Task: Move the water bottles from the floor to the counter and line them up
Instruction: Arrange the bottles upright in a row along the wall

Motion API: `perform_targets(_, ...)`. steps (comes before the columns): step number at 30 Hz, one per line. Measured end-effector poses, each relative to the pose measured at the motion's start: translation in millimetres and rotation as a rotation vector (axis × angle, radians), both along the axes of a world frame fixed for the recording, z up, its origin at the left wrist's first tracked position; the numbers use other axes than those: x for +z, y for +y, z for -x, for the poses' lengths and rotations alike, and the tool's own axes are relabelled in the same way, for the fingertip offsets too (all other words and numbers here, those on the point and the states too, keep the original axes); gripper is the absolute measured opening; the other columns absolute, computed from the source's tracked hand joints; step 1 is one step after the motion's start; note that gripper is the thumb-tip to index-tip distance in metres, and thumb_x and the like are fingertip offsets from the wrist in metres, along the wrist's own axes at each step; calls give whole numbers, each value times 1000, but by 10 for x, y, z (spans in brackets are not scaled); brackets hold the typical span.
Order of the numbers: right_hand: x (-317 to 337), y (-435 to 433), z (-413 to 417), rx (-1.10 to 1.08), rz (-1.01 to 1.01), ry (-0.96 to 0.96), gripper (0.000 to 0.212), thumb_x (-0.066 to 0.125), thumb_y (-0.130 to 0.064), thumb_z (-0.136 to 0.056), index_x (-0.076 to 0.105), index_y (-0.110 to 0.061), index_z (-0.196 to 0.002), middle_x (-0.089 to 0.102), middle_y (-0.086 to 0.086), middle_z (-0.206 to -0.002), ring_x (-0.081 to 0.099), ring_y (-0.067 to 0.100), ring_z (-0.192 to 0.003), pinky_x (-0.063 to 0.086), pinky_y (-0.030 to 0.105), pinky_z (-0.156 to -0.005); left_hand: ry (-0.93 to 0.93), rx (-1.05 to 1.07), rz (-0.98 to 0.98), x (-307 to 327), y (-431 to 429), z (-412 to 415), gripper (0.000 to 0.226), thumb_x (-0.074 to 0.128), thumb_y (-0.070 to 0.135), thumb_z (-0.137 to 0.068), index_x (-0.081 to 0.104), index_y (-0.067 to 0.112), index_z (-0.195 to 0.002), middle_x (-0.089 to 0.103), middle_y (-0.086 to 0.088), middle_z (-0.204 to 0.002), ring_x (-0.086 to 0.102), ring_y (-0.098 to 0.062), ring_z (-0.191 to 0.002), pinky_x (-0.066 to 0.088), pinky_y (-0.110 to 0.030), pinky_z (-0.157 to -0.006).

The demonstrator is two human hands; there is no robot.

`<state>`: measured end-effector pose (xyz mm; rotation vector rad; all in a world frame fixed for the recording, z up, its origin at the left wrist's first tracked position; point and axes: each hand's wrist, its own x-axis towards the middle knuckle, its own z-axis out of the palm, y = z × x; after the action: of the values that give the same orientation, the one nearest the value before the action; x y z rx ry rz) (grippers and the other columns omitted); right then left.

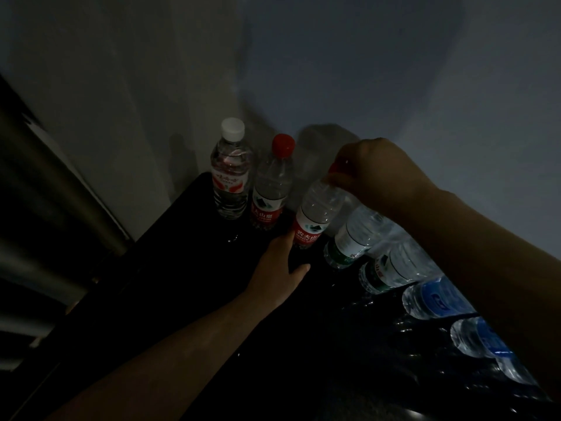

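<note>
Forearms reach over the dark worktop: a bottle is being placed.
Third red-capped bottle is gripped at its cap by the right hand and steadied low by the left hand, apparently tilted; next it must be stood upright in line.

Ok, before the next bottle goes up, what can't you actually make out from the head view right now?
- Caps of the two green-label bottles and two blue-label bottles: hidden behind the right forearm.
- Cap of the held red-label bottle: mostly covered by the right hand; the exact grip is unclear.
- Its base: hidden by the left hand, so seating is uncertain.
- Counter edges: lost in darkness.
- The floor: out of frame.
</note>
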<state>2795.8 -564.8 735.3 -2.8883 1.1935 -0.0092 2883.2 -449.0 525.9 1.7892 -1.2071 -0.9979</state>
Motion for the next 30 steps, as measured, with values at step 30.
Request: perform_targets(30, -153, 47, 10, 1, -78, -244, 32, 63, -28, -90, 62, -8, -114, 67, 12, -108, 62, 27, -97, 50, 44, -86, -92, -93, -2, 117, -23, -114, 76, 58, 31, -93, 13, 20, -153, 21, -4, -158, 27, -20, -143, 36, -39, -113)
